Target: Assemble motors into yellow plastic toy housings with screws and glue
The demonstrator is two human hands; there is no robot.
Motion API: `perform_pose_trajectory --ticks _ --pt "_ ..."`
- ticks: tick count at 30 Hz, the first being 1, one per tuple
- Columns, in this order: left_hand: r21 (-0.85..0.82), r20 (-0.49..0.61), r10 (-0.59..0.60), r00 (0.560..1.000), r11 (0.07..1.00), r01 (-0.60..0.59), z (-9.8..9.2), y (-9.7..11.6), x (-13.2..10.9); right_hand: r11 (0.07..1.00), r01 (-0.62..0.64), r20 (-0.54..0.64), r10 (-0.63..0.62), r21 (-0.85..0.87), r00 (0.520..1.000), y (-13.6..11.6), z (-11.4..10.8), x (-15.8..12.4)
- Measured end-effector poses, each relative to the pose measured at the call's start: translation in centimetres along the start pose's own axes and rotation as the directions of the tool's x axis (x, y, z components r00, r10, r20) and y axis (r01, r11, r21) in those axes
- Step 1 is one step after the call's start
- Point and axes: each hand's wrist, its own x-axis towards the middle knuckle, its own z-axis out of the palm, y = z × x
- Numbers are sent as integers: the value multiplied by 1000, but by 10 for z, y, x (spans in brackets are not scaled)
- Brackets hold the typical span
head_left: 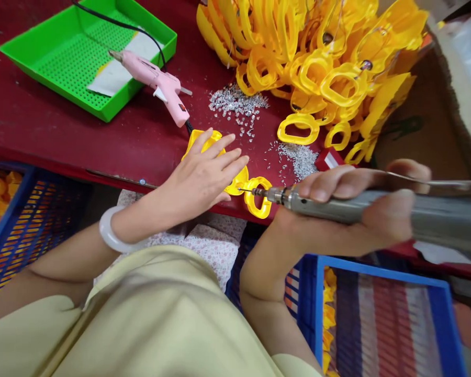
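Yellow plastic links (235,180) are lying at the edge of a red bench (102,125), with the left hand (200,180) pressing open and flat on them, while the right hand (357,214) is gripping a grey rotary tool (329,207), its bit reaching across one ring. Farther off, a pink glue gun (153,78) is resting on a green tray (23,60), and clear rhinestones (237,102) are scattered before a heap of yellow rings (322,78) — all on the bench.

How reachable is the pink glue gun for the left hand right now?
Likely yes. The left hand lies on a yellow plastic piece close to the pink glue gun. Only the gun's black cord runs between them, though the hand would probably have to release the piece.
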Motion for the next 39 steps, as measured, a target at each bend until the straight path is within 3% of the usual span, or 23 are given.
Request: perform_pose_trajectory --ticks 4,8,14,23,34,36,39 --pt "3 54 27 998 1000 -27 16 -13 10 998 20 -25 -18 57 1000 22 11 -5" --pt "-23 37 -13 999 1000 14 22 -13 6 999 12 -49 -10 52 999 31 17 -10" --pt "-37 23 -21 1000 999 22 22 -12 4 996 -2 34 5 -92 999 34 17 -14" --pt "-29 20 -37 999 999 38 24 -12 5 940 125 170 -73 -317 983 35 13 -16" --pt "-42 17 -74 997 996 75 21 -6 4 979 56 320 10 -196 948 42 13 -12" --pt "-29 24 -71 997 997 72 21 -6 5 957 68 311 24 -281 950 45 13 -13" --pt "3 30 -65 997 998 65 23 -8 7 852 101 281 56 -514 958 44 18 -16"
